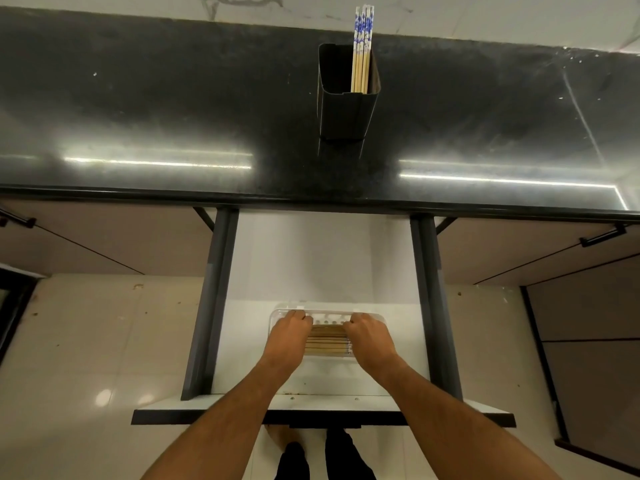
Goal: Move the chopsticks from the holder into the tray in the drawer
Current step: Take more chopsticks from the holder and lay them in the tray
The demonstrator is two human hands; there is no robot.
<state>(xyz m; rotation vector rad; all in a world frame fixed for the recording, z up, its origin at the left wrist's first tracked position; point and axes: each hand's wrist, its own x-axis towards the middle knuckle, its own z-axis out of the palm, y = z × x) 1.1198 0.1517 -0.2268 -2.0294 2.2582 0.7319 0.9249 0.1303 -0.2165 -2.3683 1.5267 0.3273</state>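
A dark square holder (346,109) stands on the black countertop (173,116), with several bamboo chopsticks (362,53) with blue-and-white tops leaning in it. Below, the white drawer (311,265) is pulled out. A clear plastic tray (329,315) lies in it and holds several chopsticks (327,339) laid flat. My left hand (289,336) and my right hand (370,337) rest over the tray's two ends, fingers curled down onto the chopsticks. The ends of those chopsticks are hidden under my hands.
Dark drawer rails (214,299) run along both sides of the drawer. Cabinet doors with black handles (602,235) flank it. Pale floor tiles (104,358) lie below, and my feet (325,455) show under the drawer front.
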